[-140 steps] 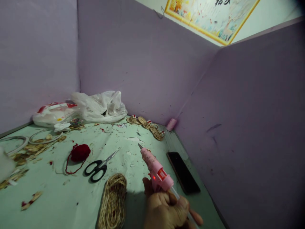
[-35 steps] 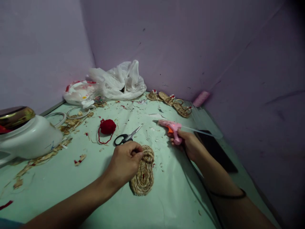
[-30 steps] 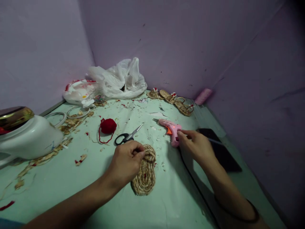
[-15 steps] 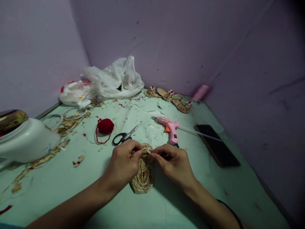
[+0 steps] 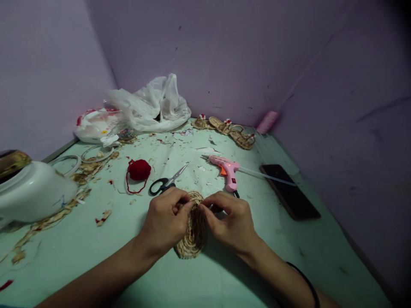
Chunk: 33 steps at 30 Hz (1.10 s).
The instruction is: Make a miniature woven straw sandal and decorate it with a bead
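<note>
A small woven straw slipper (image 5: 191,246) of coiled braid lies on the green tabletop in front of me, its toe end pointing away. From the left, my left hand (image 5: 168,218) is closed in a pinch at its upper part. Across from it, my right hand (image 5: 229,216) pinches with thumb and forefinger at the same part, fingertips close to the left ones. The fingers partly cover the slipper, so the exact bit of braid between them is hidden. Just beyond my left hand lie black-handled scissors (image 5: 167,184). Past my right hand rests a pink glue gun (image 5: 228,171) holding a clear glue stick.
A ball of red yarn (image 5: 139,170) lies left of the scissors. A white pot (image 5: 35,192) stands far left near straw scraps. Finished straw slippers (image 5: 242,139) and a plastic bag (image 5: 160,107) sit at the back. A phone (image 5: 290,192) lies right, under the glue stick.
My right fingertips have moved slightly left, closer to my left hand. The whole view has shifted a little; the slipper stays in place between my hands.
</note>
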{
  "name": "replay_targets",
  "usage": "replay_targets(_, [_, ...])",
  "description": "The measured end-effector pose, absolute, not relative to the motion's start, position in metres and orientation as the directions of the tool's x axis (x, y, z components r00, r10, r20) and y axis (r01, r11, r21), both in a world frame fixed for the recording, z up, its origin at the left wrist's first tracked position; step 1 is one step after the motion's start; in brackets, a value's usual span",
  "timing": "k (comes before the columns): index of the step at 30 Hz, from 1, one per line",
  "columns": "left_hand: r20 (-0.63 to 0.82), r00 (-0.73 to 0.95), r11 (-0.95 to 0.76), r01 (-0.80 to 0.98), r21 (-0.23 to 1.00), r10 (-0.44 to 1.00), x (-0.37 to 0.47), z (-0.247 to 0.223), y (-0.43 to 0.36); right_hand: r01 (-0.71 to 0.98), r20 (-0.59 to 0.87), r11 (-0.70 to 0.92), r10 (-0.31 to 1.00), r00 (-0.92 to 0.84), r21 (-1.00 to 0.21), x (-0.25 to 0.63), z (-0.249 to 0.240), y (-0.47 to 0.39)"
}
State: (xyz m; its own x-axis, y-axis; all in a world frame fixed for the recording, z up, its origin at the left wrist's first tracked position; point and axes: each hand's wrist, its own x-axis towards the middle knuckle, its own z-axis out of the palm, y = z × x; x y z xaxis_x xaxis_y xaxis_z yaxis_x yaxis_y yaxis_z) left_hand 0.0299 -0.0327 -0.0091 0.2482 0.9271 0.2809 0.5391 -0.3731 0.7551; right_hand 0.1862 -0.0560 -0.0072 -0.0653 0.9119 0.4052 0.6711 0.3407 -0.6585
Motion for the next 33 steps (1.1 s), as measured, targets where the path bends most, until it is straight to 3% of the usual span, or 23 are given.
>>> replay_targets(5, [0.293, 0.245, -0.382, 0.568, 0.729, 0.924, 0.031, -0.008, -0.032, 0.736, 0.408, 0.311, 0.911, -0.052, -0.601, 0.183, -0.008, -0.054])
replay_targets(14, [0.327, 0.247, -0.409, 0.585, 0.7, 0.912, 0.031, -0.01, -0.033, 0.743, 0.428, 0.296, 0.904, -0.015, -0.6, 0.183, -0.006, -0.055])
replay_targets(22, [0.326, 0.217, -0.39, 0.587, 0.71, 0.92, 0.023, 0.0, -0.032, 0.629, 0.334, 0.199, 0.937, 0.103, -0.751, 0.191, -0.002, -0.054])
replay_targets(27, [0.113, 0.094, -0.146, 0.614, 0.776, 0.989, 0.008, 0.009, -0.024, 0.586, 0.205, 0.07, 0.965, 0.167, -0.807, 0.206, 0.004, -0.049])
replay_targets(33, [-0.141, 0.288, -0.104, 0.694, 0.713, 0.947, 0.008, 0.005, -0.023, 0.634, 0.025, 0.033, 0.999, -0.021, -0.772, 0.203, 0.002, -0.055])
